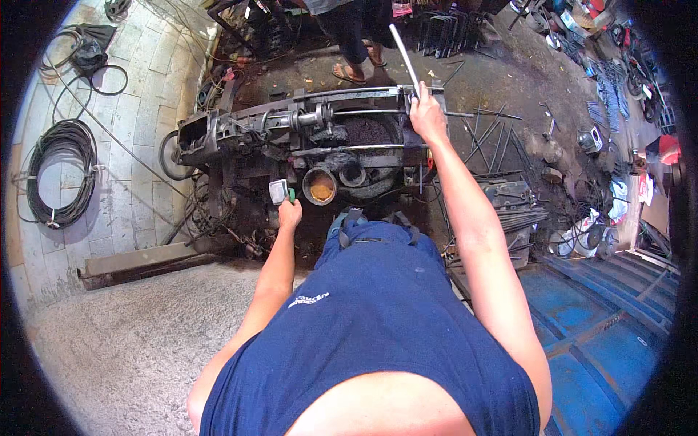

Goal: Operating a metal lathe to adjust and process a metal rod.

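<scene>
My left hand (290, 214) is closed around the green handle of a small tool with a pale, square head (279, 191); its exact kind is hard to make out. Just right of it sits a round metal container (308, 178) with orange-brown stuff inside. My right hand (427, 118) is stretched far forward, gripping a pale metal rod (404, 54) that points up and away to the left. Below that hand lies the right end of a dark, greasy machine (269, 125) with long shiny bars and a drum-like part.
A person's sandalled feet (352, 71) stand beyond the machine. Loose thin rods (496, 134) lie on the floor to its right. A coil of black cable (38, 174) rests on pale tiles at left. Blue metal panels (574, 312) are at lower right.
</scene>
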A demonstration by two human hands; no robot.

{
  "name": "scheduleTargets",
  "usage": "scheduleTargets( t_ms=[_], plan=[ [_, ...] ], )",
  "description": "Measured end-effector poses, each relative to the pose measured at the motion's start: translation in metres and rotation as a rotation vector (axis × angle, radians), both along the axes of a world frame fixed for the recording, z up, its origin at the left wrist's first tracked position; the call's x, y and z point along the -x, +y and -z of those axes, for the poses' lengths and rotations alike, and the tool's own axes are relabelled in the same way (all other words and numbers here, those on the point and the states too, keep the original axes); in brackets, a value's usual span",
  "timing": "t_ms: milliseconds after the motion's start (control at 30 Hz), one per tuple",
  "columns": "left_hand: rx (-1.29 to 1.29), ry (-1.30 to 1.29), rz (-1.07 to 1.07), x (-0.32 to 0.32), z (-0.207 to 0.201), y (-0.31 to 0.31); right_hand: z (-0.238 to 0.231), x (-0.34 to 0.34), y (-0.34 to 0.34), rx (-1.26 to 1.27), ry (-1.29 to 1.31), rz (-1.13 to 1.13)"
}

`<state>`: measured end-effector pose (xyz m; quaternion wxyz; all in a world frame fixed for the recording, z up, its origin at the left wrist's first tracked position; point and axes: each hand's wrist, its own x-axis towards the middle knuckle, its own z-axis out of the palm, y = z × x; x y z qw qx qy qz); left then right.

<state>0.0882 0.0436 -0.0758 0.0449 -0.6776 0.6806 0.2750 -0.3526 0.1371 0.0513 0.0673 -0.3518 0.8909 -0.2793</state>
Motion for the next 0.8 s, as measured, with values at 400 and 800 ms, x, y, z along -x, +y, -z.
scheduleTargets(
  t_ms=[400,800],
  plan=[
    [0.009,-0.034,-0.003,0.0033,-0.0025,-0.0014,-0.0026,0.0008,0.0011,-0.007,-0.001,0.013],
    [0.014,-0.042,-0.011,0.0078,-0.0079,0.0002,0.0004,0.0027,0.002,0.028,0.01,0.012]
  ],
)
